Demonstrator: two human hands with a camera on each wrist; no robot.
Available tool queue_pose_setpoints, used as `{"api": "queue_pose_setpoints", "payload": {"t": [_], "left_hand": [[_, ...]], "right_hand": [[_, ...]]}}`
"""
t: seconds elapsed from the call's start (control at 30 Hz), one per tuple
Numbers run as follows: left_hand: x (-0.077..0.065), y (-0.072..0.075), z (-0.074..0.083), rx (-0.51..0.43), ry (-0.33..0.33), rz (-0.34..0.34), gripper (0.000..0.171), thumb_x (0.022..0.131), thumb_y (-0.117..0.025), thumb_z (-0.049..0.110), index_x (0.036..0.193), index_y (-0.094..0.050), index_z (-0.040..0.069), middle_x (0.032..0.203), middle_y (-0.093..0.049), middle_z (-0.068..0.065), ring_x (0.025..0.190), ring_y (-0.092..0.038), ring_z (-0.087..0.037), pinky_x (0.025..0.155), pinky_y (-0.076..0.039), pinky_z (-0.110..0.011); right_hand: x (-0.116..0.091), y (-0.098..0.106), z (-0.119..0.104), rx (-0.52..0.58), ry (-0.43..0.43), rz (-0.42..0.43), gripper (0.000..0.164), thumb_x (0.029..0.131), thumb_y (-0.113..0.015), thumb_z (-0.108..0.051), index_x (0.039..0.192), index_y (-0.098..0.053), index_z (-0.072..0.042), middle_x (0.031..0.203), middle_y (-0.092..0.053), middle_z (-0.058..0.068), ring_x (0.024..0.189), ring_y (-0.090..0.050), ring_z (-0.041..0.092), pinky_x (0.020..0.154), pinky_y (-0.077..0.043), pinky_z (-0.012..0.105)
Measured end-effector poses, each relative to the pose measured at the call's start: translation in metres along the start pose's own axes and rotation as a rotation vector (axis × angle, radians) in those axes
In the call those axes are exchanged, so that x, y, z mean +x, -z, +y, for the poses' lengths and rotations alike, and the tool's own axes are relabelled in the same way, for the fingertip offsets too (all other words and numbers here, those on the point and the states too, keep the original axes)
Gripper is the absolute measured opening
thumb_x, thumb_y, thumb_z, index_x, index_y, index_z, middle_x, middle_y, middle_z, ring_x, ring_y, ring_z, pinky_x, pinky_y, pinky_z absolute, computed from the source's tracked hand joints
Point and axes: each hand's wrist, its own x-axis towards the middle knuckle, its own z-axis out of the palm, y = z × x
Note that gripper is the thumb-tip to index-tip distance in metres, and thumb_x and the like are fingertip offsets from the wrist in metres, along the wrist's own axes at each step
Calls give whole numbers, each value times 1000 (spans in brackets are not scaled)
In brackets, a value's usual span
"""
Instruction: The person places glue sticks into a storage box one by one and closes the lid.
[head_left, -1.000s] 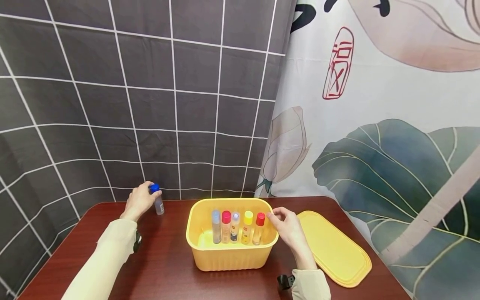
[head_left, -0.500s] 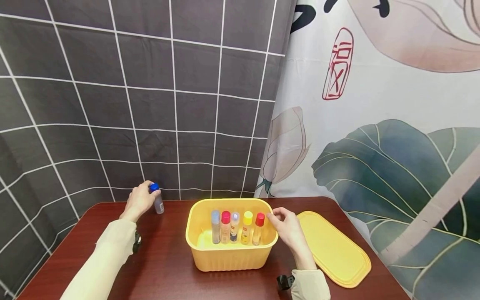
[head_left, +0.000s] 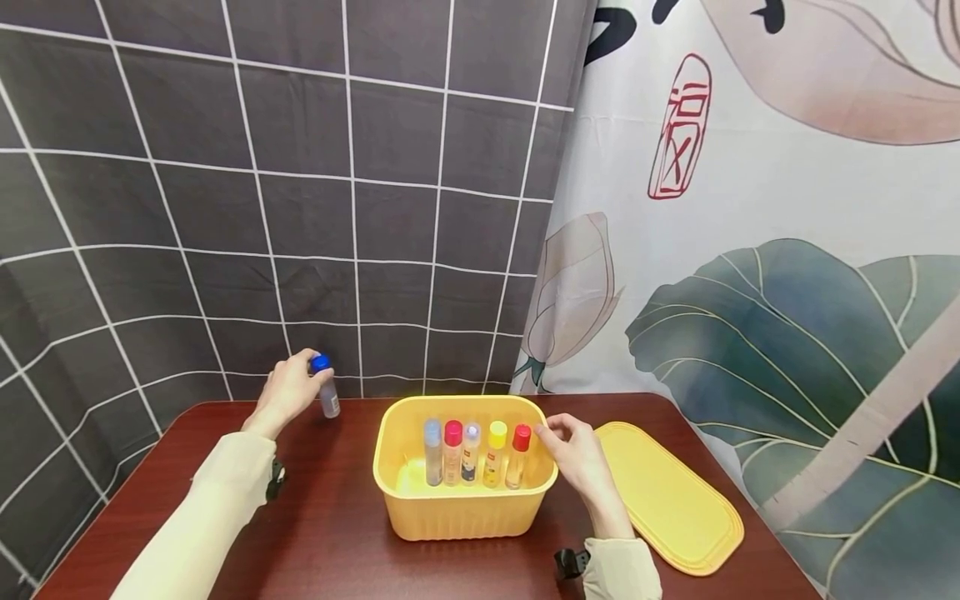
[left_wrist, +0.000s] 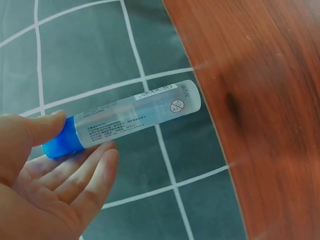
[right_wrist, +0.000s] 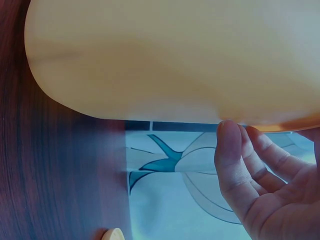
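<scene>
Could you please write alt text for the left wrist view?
A left hand pinches the blue cap of a translucent bottle printed with small text; behind are a dark, white-gridded cloth and, at right, a brown tabletop.

Dark grey gridded cloth (head_left: 300,212), white lotus-print cloth (head_left: 750,208) with 1 red seal (head_left: 679,129), reddish-brown table (head_left: 326,500) in front

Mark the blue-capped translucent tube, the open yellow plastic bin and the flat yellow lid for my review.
Blue-capped translucent cylindrical tube (left_wrist: 138,112): left wrist view, middle of its body.
Open yellow plastic bin (head_left: 461,518): head view, its front wall.
Flat yellow rounded lid (head_left: 671,498): head view, centre of its upward face.
</scene>
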Motion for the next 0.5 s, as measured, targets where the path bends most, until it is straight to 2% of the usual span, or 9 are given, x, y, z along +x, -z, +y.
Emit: {"api": "queue_pose_setpoints", "payload": {"t": [0.2, 0.5], "left_hand": [[0, 4, 16, -3, -35, 5, 41, 94, -65, 21, 123, -55, -6, 104, -65, -28, 86, -64, -41, 77, -51, -56], [-3, 16, 44, -39, -124, 28, 39, 92, -68, 20, 120, -58, -6, 89, -67, -19, 74, -60, -31, 65, -49, -45]], "right_hand": [[1, 0, 1, 2, -1, -1, 21, 92, -69, -20, 102, -68, -1, 80, -60, 7, 72, -56, 20, 64, -51, 28], [2, 0, 1, 6, -2, -6, 20, 92, -69, -19, 102, -68, -1, 79, -60, 7, 71, -55, 20, 62, -50, 28]]}}
